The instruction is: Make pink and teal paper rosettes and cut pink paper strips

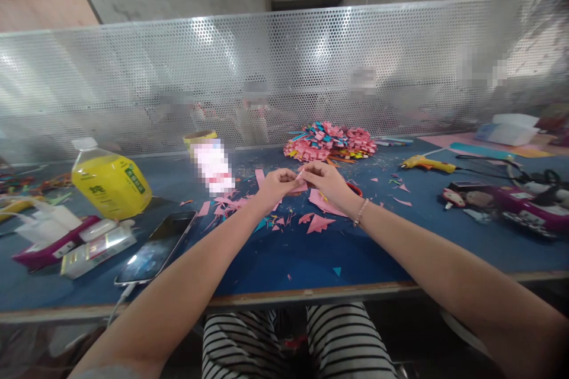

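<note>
My left hand [281,182] and my right hand [326,180] meet above the middle of the blue table. Fingertips of both are pinched on a small piece of pink paper [300,186], partly covered by the fingers. Beneath and around them lie pink paper scraps [320,224], some cut to points. A larger pink sheet [323,202] lies under my right hand, beside a red-rimmed object [354,189] mostly hidden by that wrist. Behind the hands sits a pile of fringed paper flowers [329,141] in pink, blue and yellow.
A yellow drink bottle [111,183], a phone [155,249] on a cable, a small box [98,251] and a purple power strip [57,246] stand left. Rightward lie a yellow glue gun [427,163] and another purple strip [528,210]. A perforated metal screen [284,59] closes the back.
</note>
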